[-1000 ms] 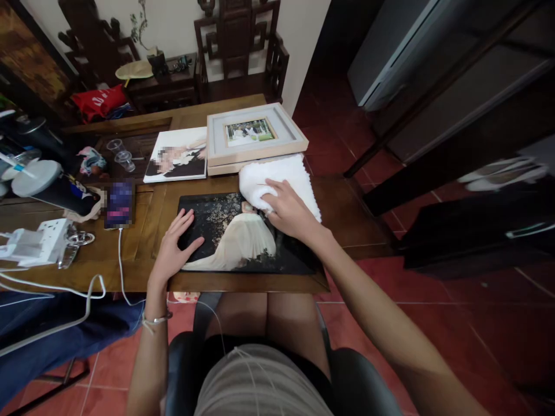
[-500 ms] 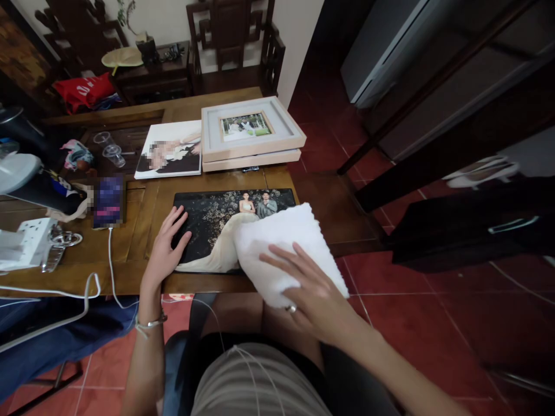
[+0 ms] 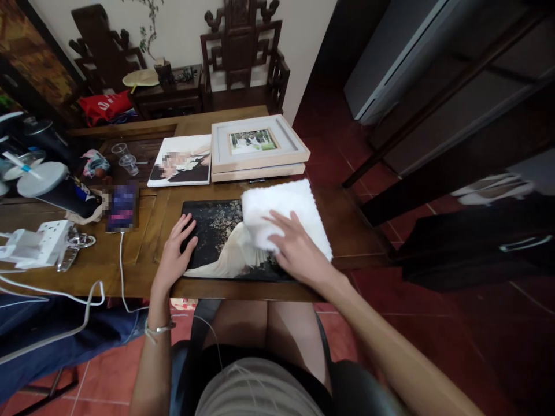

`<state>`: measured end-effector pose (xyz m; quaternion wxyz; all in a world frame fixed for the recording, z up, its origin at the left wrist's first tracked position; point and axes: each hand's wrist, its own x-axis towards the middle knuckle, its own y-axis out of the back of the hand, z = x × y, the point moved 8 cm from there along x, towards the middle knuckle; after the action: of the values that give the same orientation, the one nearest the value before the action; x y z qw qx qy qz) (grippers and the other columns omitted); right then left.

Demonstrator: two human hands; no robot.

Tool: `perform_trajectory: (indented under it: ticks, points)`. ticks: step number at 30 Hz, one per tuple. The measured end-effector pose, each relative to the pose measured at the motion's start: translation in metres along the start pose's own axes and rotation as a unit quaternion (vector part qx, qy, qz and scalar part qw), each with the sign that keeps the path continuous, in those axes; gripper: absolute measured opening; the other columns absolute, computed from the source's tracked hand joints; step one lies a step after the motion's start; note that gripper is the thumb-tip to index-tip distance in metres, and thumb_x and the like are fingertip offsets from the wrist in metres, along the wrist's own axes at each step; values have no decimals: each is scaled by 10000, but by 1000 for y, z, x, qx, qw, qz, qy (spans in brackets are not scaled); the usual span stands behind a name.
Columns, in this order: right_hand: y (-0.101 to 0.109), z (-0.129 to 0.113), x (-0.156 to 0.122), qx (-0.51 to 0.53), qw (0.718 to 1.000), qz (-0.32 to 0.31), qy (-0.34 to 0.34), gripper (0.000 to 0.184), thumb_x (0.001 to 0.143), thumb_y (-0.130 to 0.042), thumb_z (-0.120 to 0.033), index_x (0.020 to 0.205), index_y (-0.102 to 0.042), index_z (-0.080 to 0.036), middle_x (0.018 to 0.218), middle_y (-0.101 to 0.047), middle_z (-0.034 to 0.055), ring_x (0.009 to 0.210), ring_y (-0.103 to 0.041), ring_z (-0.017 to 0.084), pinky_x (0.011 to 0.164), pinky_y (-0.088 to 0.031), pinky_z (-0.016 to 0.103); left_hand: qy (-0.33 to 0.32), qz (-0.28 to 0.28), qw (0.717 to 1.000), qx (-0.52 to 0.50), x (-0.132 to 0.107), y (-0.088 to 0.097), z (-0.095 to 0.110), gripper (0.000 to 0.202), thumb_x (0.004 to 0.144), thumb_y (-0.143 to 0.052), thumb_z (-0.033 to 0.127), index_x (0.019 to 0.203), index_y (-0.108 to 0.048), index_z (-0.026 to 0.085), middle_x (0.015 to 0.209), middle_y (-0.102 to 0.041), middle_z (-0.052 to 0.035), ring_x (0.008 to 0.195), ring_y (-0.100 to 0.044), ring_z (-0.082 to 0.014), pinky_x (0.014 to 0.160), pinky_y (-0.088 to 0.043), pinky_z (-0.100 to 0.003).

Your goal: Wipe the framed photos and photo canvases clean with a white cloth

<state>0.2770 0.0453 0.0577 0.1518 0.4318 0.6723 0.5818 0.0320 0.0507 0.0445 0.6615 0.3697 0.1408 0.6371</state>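
A dark photo print (image 3: 217, 242) with a long white dress on it lies flat at the near edge of the wooden table (image 3: 143, 254). My left hand (image 3: 176, 257) rests flat on its left end, fingers spread. My right hand (image 3: 295, 251) presses a folded white cloth (image 3: 281, 216) onto the right half of the print, fingers stretched over the cloth. The cloth hides the upper right part of the picture.
Behind the print lie two stacked pale picture frames (image 3: 258, 149) and an unframed photo (image 3: 182, 162). A phone (image 3: 121, 207) on a cable, a white power strip (image 3: 37, 245), plastic cups (image 3: 125, 159) and clutter fill the table's left side. Red tiled floor (image 3: 433, 323) lies to the right.
My right hand slid the cloth down the print toward me, then back up onto its right half. My left hand stayed on the left end.
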Motion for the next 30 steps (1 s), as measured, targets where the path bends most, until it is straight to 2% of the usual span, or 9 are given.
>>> perform_trajectory:
  ticks: [4, 7, 9, 12, 15, 18, 21, 27, 30]
  points:
    - [9, -55, -59, 39, 998, 35, 31, 242, 644, -503, 7, 702, -634, -187, 1446, -507, 152, 1443, -278, 362, 1135, -230, 692, 17, 4, 1000, -9, 1, 1, -4, 421, 962, -512, 339, 1365, -544, 220, 1517, -437, -100, 1455, -313, -228, 1195, -235, -506]
    - [13, -68, -71, 71, 997, 23, 31, 261, 590, -499, 0, 696, -628, -201, 1451, -513, 113, 1449, -280, 328, 1157, -236, 645, 19, 4, 1000, -8, 1, 1, -6, 429, 955, -530, 342, 1365, -542, 217, 1519, -434, -99, 1454, -316, -222, 1196, -238, -502]
    - [15, -57, -60, 77, 996, 14, 34, 277, 597, -497, -15, 748, -636, -201, 1414, -550, 117, 1416, -349, 319, 1153, -269, 628, 14, 1, 1000, -6, 2, 1, -6, 430, 952, -537, 345, 1362, -545, 215, 1516, -438, -99, 1453, -318, -219, 1197, -238, -498]
    - [14, -11, -19, 56, 998, 6, 5, 267, 672, -501, -48, 854, -648, -176, 1337, -593, 177, 1346, -442, 349, 1125, -287, 663, 9, 4, 1000, -13, 2, 2, -5, 422, 946, -548, 353, 1346, -561, 219, 1507, -452, -97, 1448, -327, -219, 1196, -241, -499]
    - [8, 36, 25, 37, 999, 9, -30, 275, 741, -492, -69, 956, -647, -143, 1269, -618, 227, 1350, -434, 364, 1113, -285, 671, 14, 8, 1000, -25, 3, 3, -4, 410, 941, -552, 366, 1325, -581, 227, 1497, -466, -97, 1444, -337, -227, 1193, -237, -517]
    - [4, 54, 43, 15, 998, 14, -57, 302, 763, -476, -46, 1003, -643, -124, 1273, -621, 227, 1374, -403, 373, 1101, -282, 687, 23, 10, 999, -33, 3, 3, -5, 413, 936, -555, 378, 1316, -590, 221, 1493, -470, -102, 1443, -338, -238, 1193, -230, -524]
    - [0, 29, 24, -4, 999, 5, -39, 289, 737, -501, -31, 942, -667, -150, 1394, -552, 189, 1413, -338, 380, 1119, -221, 713, 29, 8, 999, -31, 4, 3, -5, 421, 937, -548, 391, 1326, -584, 233, 1500, -462, -95, 1449, -324, -245, 1194, -225, -528]
    - [4, -64, -55, 62, 998, 5, 9, 223, 634, -555, -5, 691, -676, -184, 1508, -439, 142, 1454, -235, 395, 1142, -162, 716, 32, 5, 999, -18, 5, 2, -3, 428, 936, -549, 401, 1333, -580, 243, 1490, -476, -89, 1444, -335, -252, 1188, -243, -530]
    - [5, -76, -59, 98, 995, -17, 20, 247, 616, -566, -24, 741, -690, -197, 1498, -463, 109, 1442, -279, 383, 1140, -199, 703, 27, 4, 1000, -11, 5, 2, -1, 432, 932, -559, 399, 1336, -577, 247, 1495, -471, -85, 1443, -336, -253, 1186, -247, -530]
